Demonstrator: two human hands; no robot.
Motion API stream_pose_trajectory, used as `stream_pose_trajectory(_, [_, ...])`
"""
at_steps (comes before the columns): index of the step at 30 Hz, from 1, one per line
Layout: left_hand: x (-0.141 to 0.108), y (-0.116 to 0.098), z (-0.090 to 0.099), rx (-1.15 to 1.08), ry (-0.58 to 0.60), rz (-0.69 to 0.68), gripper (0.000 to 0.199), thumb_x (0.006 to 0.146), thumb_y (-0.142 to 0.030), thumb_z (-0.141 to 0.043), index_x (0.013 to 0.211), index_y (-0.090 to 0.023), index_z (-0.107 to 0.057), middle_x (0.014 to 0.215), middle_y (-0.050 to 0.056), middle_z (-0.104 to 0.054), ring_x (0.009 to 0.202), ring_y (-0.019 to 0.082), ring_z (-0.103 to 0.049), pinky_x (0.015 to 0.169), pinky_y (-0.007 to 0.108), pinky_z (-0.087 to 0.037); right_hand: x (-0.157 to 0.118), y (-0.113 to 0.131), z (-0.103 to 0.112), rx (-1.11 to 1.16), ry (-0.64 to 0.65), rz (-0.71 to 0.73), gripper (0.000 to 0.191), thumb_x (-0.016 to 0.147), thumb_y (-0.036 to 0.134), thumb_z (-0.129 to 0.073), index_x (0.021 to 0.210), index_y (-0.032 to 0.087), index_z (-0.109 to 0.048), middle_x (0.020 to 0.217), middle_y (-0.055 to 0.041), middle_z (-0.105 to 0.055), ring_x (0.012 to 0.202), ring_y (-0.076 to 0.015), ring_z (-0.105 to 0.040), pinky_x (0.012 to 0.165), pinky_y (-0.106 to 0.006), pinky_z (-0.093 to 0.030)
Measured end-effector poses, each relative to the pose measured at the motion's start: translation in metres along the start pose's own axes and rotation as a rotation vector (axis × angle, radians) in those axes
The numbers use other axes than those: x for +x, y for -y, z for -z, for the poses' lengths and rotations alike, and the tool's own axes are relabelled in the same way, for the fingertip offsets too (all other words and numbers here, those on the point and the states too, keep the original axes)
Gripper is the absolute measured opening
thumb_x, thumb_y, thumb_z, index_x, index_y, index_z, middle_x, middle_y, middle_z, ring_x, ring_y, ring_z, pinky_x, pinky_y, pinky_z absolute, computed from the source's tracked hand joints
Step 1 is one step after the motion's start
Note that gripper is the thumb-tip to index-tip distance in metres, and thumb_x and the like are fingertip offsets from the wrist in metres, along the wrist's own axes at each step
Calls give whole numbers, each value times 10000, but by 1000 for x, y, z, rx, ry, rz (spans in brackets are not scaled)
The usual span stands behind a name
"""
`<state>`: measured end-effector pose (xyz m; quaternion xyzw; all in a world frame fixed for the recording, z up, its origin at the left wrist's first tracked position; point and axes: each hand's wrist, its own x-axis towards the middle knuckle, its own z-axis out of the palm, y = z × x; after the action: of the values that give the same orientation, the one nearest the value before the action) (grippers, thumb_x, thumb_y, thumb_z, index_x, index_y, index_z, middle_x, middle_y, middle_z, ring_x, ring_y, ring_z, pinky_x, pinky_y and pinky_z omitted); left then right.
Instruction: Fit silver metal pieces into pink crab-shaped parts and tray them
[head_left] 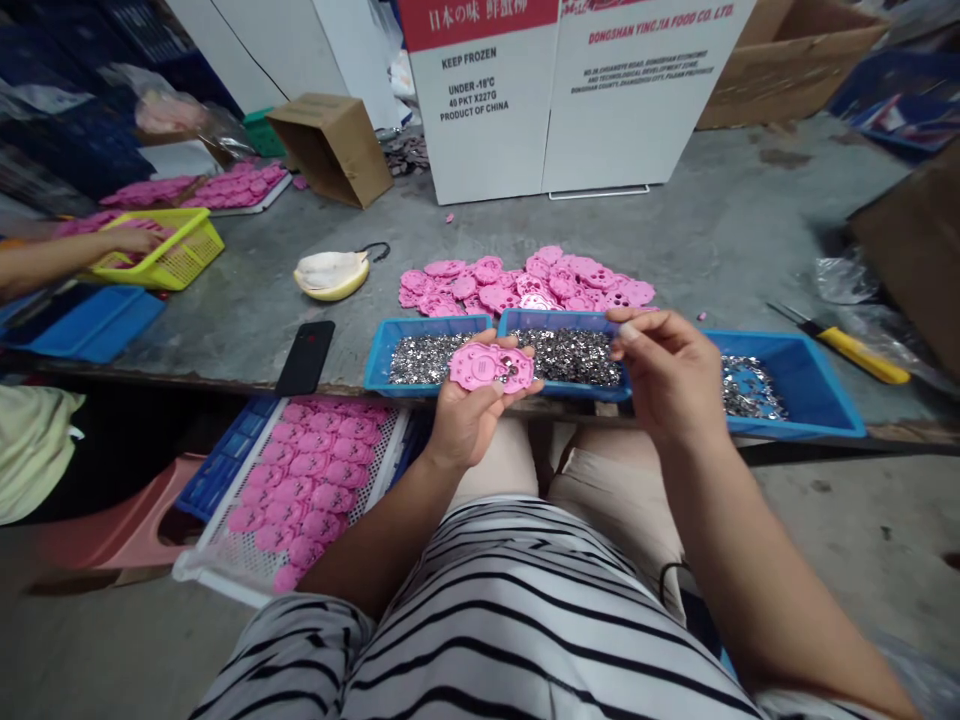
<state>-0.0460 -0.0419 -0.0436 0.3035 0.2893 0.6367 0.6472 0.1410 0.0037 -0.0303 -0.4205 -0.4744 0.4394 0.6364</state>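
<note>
My left hand [469, 415] is closed around a pink plastic piece [480, 368], its patterned face turned up and some dark metal bits at its right end. To the right of it my right hand [664, 365] is held in a pinch, thumb against fingertips; whatever lies between them is too small to make out. Below and behind the hands stand a blue tray of shiny small metal parts [427, 360], a middle blue tray of darker metal parts [574, 355] and a right blue tray [817, 390] with fewer parts. Loose pink pieces [525, 280] lie heaped beyond the trays.
A black phone [306, 358], a yellow fruit rind [331, 275] and a yellow-handled tool [862, 350] lie on the table. White cartons [487, 150] stand behind. A white crate [225, 560] holds rows of pink pieces. At left, another person's hand [135, 240] reaches into a yellow basket [196, 250].
</note>
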Motion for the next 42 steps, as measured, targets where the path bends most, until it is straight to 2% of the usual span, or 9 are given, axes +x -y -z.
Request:
stream_pose_trajectory(7, [0,-2,7,73,-41,24,444,669,-94,-677,1075,-239,-569,1085,41,-673,1096,284,-658,784,435,-626,24,8,67,-244,-188,70,149,662,262,-726,689,200,-594,878,-32,-673,582,-99,-500,576,-269,-438])
stream_pose_trajectory(10, [1,0,13,115,-18,25,445,681,-107,-677,1090,-241,-564,1073,51,-683,1055,288,-675,739,434,-636,35,13,96,-579,-234,9,88,696,229,-690,722,181,-621,753,-24,-661,603,-128,-535,584,-267,-429])
stream_pose_trajectory(12, [0,0,14,112,-8,38,483,681,-103,-667,1125,-248,-543,1043,49,-693,1015,285,-691,716,443,-638,40,17,105,-943,-151,-102,58,732,212,-670,769,168,-663,740,-37,-682,660,-164,-595,624,-277,-447])
stream_pose_trajectory(15, [-1,-1,11,111,3,91,554,676,-84,-645,1182,-255,-495,1013,47,-709,950,269,-714,655,401,-638,41,18,102,-1528,163,-296,148,786,203,-640,901,176,-729,913,-91,-749,866,-237,-682,727,-294,-485])
stream_pose_trajectory(19, [-3,-5,5,120,25,233,476,688,-91,-610,1134,-209,-494,996,77,-734,825,250,-732,515,297,-596,39,10,88,-1802,328,-375,289,822,96,-546,1030,132,-743,1118,-196,-720,1046,-298,-682,806,-319,-508])
stream_pose_trajectory(25, [-2,-9,3,103,14,338,429,748,-155,-526,1176,-160,-517,905,117,-752,709,223,-719,452,230,-516,39,6,87,-1837,296,-353,299,854,119,-498,1010,119,-754,1056,-230,-735,996,-323,-704,773,-356,-530])
stream_pose_trajectory(34, [0,-3,-1,100,-27,419,466,766,-196,-521,1223,-108,-532,800,99,-731,650,193,-684,479,224,-486,42,7,108,-1678,119,-249,185,754,166,-586,795,212,-760,798,-101,-759,745,-244,-688,617,-299,-450])
stream_pose_trajectory(38, [-2,-1,-1,119,-23,404,436,717,-230,-608,1137,-122,-566,782,80,-722,642,186,-670,471,219,-460,41,10,110,-1331,6,-209,71,706,223,-648,646,196,-675,563,-25,-642,579,-177,-588,567,-276,-404])
stream_pose_trajectory(42, [-4,3,-5,176,-3,399,380,653,-229,-706,998,-142,-570,758,55,-705,635,171,-656,463,210,-441,28,19,87,-725,127,-258,279,660,430,-735,638,177,-618,512,35,-553,455,-99,-460,483,-242,-361])
